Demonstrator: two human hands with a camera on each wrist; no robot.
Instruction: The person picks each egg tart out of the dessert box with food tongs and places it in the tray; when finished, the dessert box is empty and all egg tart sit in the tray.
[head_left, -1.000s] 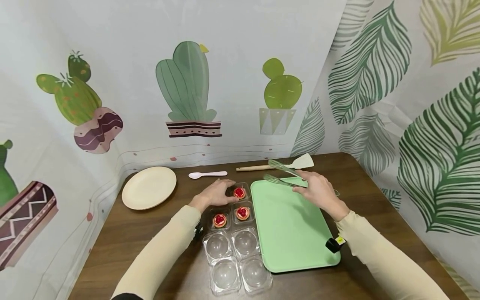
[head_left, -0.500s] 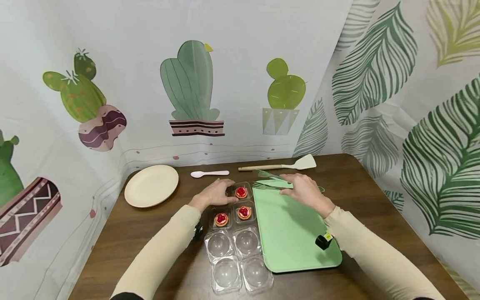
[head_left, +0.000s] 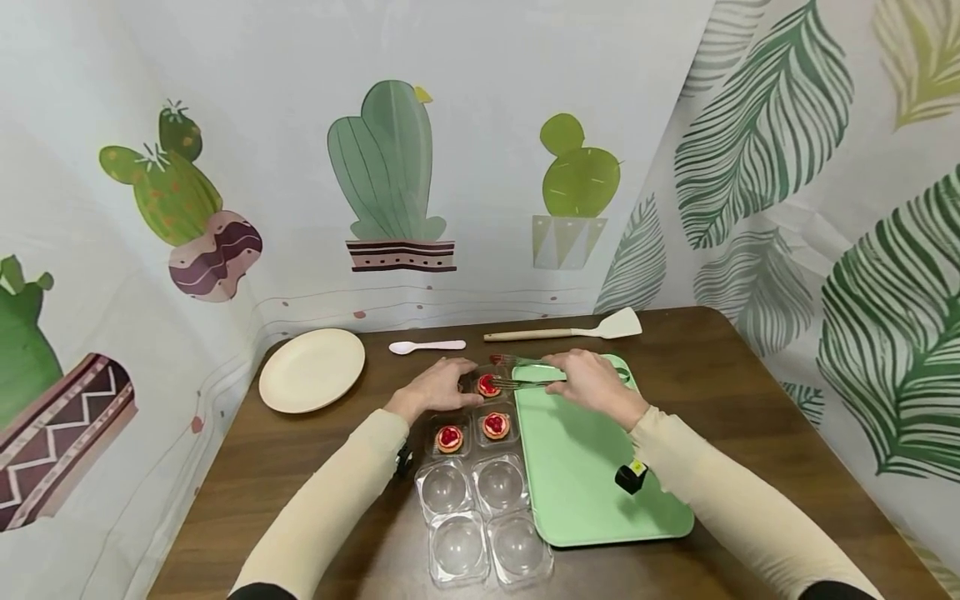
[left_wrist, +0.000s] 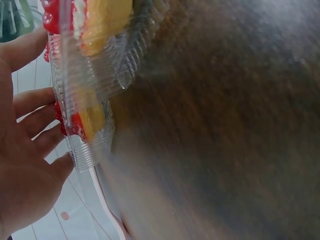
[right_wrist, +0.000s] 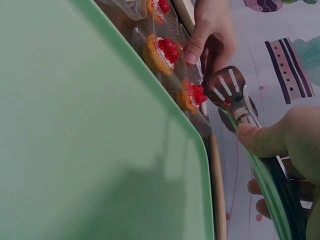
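Three red-berry tarts (head_left: 495, 426) show in the compartments of an opened clear plastic container (left_wrist: 85, 159). Its domed lid (head_left: 460, 547) lies folded toward me. My left hand (head_left: 441, 386) rests at the far left of the container, fingertips on its rim; that hand covers the far left compartment. With my right hand (head_left: 596, 382) I grip metal tongs (right_wrist: 272, 187), green along the handle. The slotted tips point left, spread apart, and overlap the far right tart (head_left: 488, 385) in the head view. In the right wrist view they are close beside the left fingers.
A green board (head_left: 600, 500) lies against the container's right side, under my right forearm. A spatula (head_left: 562, 334) with a wooden handle lies behind it. A pale spoon (head_left: 427, 346) and a cream plate (head_left: 312, 371) are at the back left, by the patterned wall cloth (head_left: 480, 167).
My right hand has carried the tongs leftward from over the board to the far right tart, and their tips have come lower. The left hand stays at the container.
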